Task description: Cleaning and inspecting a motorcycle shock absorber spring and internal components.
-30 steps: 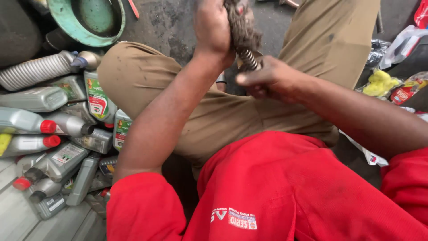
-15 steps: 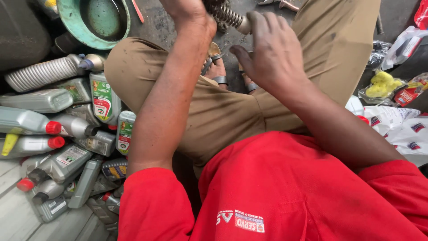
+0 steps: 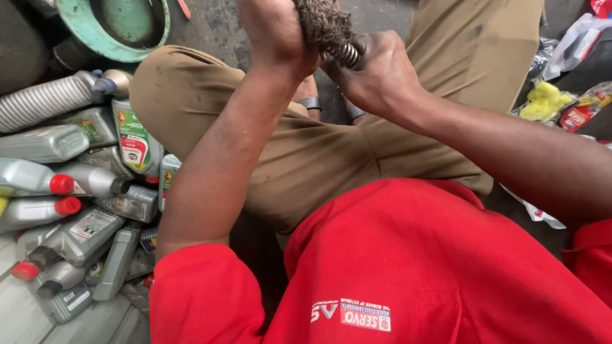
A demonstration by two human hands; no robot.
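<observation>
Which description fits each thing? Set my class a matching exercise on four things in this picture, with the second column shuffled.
Things:
1. Coiled metal spring
2. Round green metal pan
3. Grey plastic bottles with red caps
4. Crumpled yellow cloth

Descriptions:
A. Piled lying down beside the person's left leg
B. On the ground at the far right, among packets
C. Gripped by the right hand, with a rough brown rag in the left hand over it
D. At the top left, dark and oily inside

Pairs: 1-C, 2-D, 3-A, 4-B
</observation>
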